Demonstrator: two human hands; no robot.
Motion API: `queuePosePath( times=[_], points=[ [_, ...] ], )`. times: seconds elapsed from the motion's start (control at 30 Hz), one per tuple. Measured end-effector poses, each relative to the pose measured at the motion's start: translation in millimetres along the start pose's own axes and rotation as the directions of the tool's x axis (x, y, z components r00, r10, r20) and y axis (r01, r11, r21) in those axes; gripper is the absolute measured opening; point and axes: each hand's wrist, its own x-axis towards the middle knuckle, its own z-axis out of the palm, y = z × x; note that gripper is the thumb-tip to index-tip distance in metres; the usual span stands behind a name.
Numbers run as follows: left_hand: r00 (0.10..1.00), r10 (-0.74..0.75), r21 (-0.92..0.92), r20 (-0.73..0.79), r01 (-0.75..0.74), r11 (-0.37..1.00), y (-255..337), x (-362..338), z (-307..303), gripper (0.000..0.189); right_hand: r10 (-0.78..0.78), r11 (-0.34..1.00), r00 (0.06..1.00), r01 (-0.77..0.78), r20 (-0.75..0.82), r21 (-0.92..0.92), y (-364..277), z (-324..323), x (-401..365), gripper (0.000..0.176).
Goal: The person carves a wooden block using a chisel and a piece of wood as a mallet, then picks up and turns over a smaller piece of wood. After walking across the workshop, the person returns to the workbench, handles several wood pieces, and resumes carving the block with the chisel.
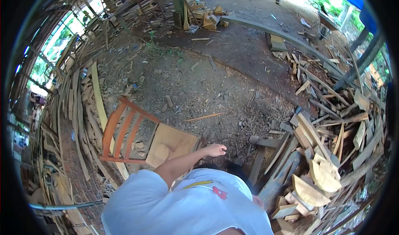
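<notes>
My left hand is in front of my body, its fingers curled together. What it holds, if anything, is too small to make out. Just left of it stands a wooden chair with a reddish-brown slatted back and a pale seat. My left forearm passes over the near edge of that seat. Of my right hand only a little skin shows beside my white shirt, and its fingers are hidden.
A heap of offcuts and long boards lies close on my right. More planks line the left side. One thin wooden strip rests on the chip-strewn ground ahead. A long beam and a post are farther off.
</notes>
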Motion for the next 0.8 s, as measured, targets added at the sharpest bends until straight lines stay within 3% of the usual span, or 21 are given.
queuePosePath(
  times=[0.13,0.17,0.27,0.33,0.4,0.43,0.47,0.57,0.67,0.73,0.8],
  points=[
    [0.999,-0.007,-0.024,-0.048,0.006,1.0,25.4,29.6,-6.3,0.044,0.059,0.992,0.998,-0.058,-0.006,0.11,-46.2,-29.7,27.5,0.022],
    [0.997,0.007,-0.026,-0.08,-0.009,1.0,33.1,32.9,-10.6,0.043,0.181,0.944,0.975,-0.21,0.132,0.254,-31.8,-57.3,57.5,0.021],
    [0.982,-0.01,-0.143,-0.188,-0.017,0.99,53.2,45.3,-14.5,0.043,0.195,0.955,0.973,-0.217,0.123,0.202,-62.0,-74.2,87.7,0.019],
    [0.977,-0.03,-0.184,-0.211,-0.01,0.983,61.0,51.5,-17.9,0.043,0.143,0.979,0.978,-0.162,0.152,0.122,-80.3,-87.6,112.5,0.017],
    [0.968,-0.038,-0.238,-0.248,-0.023,0.971,60.2,54.8,-18.5,0.043,-0.028,0.994,0.999,0.03,0.026,-0.103,-114.3,-78.4,122.9,0.015],
    [0.959,-0.039,-0.263,-0.282,-0.038,0.964,57.7,55.1,-19.9,0.042,-0.021,0.998,0.999,0.023,0.047,-0.062,-121.7,-84.4,140.8,0.015],
    [0.956,-0.046,-0.267,-0.29,-0.035,0.963,55.9,54.1,-23.8,0.042,-0.088,0.982,0.996,0.091,0.023,-0.163,-131.5,-84.2,157.2,0.015],
    [0.92,-0.152,-0.303,-0.362,0.038,0.952,49.1,46.9,-31.2,0.042,-0.127,0.969,0.99,0.137,0.062,-0.204,-162.9,-80.8,206.2,0.017],
    [0.857,-0.287,-0.518,-0.428,0.028,0.855,36.2,33.6,-42.4,0.04,-0.225,0.924,0.965,0.254,0.132,-0.285,-200.3,-44.9,243.9,0.021],
    [0.821,-0.306,-0.547,-0.482,-0.009,0.837,20.5,29.4,-36.1,0.039,-0.339,0.845,0.912,0.403,0.232,-0.35,-225.1,-9.9,256.1,0.022],
    [0.775,-0.472,-0.738,-0.42,0.011,0.675,15.1,19.5,-37.5,0.033,-0.313,0.792,0.88,0.449,0.356,-0.413,-243.4,25.0,268.5,0.023]
  ],
)
